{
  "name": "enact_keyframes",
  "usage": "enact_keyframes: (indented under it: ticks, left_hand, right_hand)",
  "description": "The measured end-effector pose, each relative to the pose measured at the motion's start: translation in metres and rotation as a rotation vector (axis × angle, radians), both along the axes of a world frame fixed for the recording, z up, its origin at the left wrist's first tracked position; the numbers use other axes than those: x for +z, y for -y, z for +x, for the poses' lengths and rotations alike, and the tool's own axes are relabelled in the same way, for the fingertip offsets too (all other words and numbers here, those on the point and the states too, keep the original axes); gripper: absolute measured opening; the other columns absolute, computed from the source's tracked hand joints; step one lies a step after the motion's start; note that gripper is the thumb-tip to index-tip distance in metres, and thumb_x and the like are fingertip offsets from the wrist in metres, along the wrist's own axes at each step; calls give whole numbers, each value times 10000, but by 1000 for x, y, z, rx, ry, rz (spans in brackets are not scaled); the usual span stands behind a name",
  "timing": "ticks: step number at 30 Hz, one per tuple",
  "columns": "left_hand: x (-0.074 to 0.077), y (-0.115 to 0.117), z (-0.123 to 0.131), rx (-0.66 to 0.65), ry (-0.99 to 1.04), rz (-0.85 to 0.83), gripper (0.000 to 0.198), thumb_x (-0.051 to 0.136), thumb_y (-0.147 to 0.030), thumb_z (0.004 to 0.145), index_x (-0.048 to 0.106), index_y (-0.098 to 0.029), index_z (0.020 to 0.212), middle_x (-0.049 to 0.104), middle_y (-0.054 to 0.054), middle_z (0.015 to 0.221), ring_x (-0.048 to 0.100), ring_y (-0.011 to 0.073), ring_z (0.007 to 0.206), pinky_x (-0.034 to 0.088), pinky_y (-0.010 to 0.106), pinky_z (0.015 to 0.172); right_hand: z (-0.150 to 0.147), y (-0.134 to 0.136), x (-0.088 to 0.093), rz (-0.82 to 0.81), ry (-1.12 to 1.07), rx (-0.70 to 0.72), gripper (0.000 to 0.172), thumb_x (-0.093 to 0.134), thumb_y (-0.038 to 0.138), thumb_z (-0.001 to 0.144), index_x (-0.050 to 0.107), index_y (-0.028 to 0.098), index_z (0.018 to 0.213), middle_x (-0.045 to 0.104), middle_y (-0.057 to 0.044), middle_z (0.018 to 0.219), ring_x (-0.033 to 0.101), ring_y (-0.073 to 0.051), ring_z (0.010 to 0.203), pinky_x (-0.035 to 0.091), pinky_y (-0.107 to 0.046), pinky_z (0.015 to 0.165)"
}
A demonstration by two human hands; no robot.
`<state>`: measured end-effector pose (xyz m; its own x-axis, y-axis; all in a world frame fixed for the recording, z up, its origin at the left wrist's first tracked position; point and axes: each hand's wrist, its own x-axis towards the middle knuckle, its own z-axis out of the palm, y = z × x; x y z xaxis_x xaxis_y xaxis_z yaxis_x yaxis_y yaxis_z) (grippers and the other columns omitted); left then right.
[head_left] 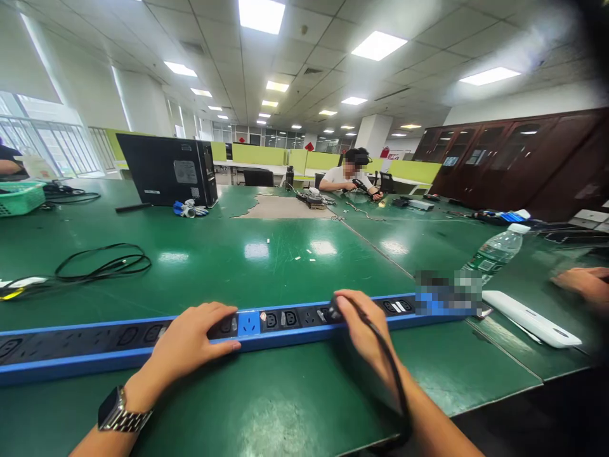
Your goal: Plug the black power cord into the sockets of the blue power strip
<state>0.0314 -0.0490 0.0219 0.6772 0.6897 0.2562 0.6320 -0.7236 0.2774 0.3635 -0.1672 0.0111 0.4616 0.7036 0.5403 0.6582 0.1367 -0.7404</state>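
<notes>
A long blue-and-black power strip (304,324) lies across the green table in front of me, with rows of sockets facing up. My left hand (195,336) straddles it left of the blue socket (248,323), fingers on the far edge and thumb on the near edge, gripping it. A watch (118,409) is on that wrist. My right hand (359,324) is closed on a black plug (335,309) at the sockets right of the middle. Whether its pins are in a socket is hidden. The plug's black cable (397,381) runs back over my right forearm.
A clear bottle (499,251) and a white device (533,317) stand right of the strip; another person's blurred hand (585,282) is beyond. Black cable coils (104,263) lie left. Farther back are a computer case (166,170), gloves (190,208) and a seated person (349,174).
</notes>
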Motion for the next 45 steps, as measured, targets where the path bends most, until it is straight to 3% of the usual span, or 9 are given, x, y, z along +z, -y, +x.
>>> enact_keyframes:
  ticks: [2,5,11,15,17,20,26,31,45]
  left_hand:
    - [0,0,0,-3,-1,2,554,664,-593,767,648,-278,1222,695,57,1208,658,266,1042,507,393,925]
    - [0,0,0,-8,-10,-13,555,665,-586,776,643,-266,1230,692,60,1213,653,268,1052,502,401,937]
    - [-1,1,0,-14,-12,1,560,642,-608,788,637,-274,1237,685,56,1215,643,269,1056,505,390,910]
    - [0,2,1,-13,-32,-1,571,641,-610,783,636,-266,1238,688,58,1202,646,270,1041,506,391,899]
    - [1,2,1,-4,-28,-2,571,641,-615,781,639,-268,1234,688,56,1205,647,274,1041,507,396,900]
    - [0,2,0,0,-17,-13,563,651,-604,779,639,-274,1235,689,48,1213,651,272,1042,507,394,912]
    - [1,2,0,-8,-9,-21,560,662,-588,779,637,-267,1238,689,47,1213,652,274,1049,509,399,921]
    - [2,3,0,-18,-16,-19,544,659,-586,789,634,-269,1231,687,53,1218,650,269,1055,502,397,932]
    - [-2,0,-2,-17,-6,5,543,677,-569,784,628,-270,1234,688,49,1221,647,278,1079,514,420,937]
  right_hand:
    - [-29,-6,5,-121,183,74,267,497,420,909,699,245,900,723,-57,920,636,-218,875,470,-361,827]
    - [-50,-13,7,-216,345,20,280,439,367,947,681,243,880,708,-41,858,617,-208,832,441,-341,779]
    - [-42,-8,3,-208,563,-53,290,424,380,969,665,226,921,697,-61,874,594,-213,790,406,-336,716]
    - [-51,-8,4,-194,677,90,249,440,334,959,648,217,1027,714,-82,983,624,-237,875,433,-365,777]
    - [-57,-13,3,-194,643,133,245,427,305,956,644,224,1035,723,-79,1012,641,-238,906,449,-371,811]
    - [-61,-21,-3,-167,479,79,254,409,307,956,650,229,976,735,-65,947,663,-221,874,477,-356,808]
    - [-61,-22,-7,-177,414,119,253,421,338,947,654,239,956,737,-56,940,676,-222,887,484,-376,858]
    - [-65,-21,-6,-180,400,76,236,430,336,951,647,251,987,743,-52,1020,675,-225,950,357,-498,1062]
    - [-59,-18,-6,-208,366,3,275,413,400,975,647,262,1017,753,-14,986,703,-190,884,304,-537,1128]
